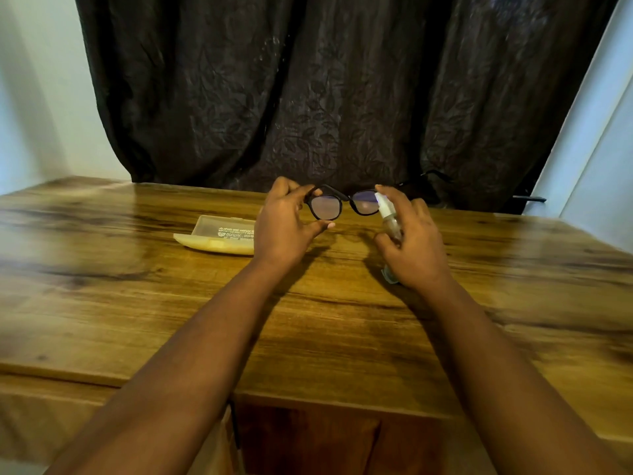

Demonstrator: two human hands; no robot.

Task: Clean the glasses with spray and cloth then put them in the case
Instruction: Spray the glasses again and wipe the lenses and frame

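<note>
Two bare hands work above a glossy wood-grain table (137, 286): the left hand (284, 224) pinches the black, rounded plastic-framed glasses (342, 205) by the left lens rim, thumb below and fingers curled over the top, holding them upright in the air, while the right hand (414, 248) wraps its fingers around a small clear plastic spray bottle (388, 219) whose white nozzle sits just beside the right lens. To spray well, the nozzle probably should point squarely at each lens, with a steady grip on the thin frame and light presses so the mist coats evenly. A pale yellow, translucent hard case (219, 236) lies open on the table to the left, and something small and pale blue, perhaps the cloth, peeks out under the right wrist, too hidden to tell.
</note>
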